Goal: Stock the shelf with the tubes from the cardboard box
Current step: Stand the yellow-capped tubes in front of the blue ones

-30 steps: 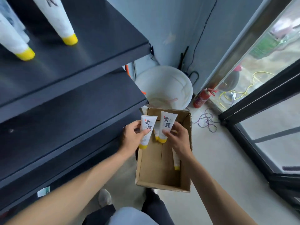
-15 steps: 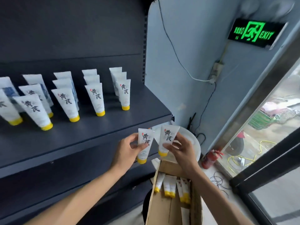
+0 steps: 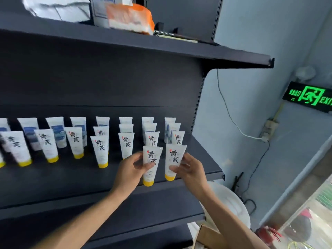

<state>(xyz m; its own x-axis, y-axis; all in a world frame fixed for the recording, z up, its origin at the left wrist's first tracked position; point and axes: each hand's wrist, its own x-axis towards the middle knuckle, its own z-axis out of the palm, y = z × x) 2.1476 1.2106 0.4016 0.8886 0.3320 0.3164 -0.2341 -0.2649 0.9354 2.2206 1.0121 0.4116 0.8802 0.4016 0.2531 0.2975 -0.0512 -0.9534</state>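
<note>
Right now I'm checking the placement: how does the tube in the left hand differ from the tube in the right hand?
The left-hand tube sits lower and nearer the shelf's front edge than the right-hand tube. The left hand pinches its tube from the left side, while the right hand pinches its tube from the right. Both are white, cap-down, with yellow caps and the same black characters.

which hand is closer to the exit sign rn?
Right. The right hand, holding a tube, is on the side toward the exit sign; the left hand with its tube sits farther left.
</note>
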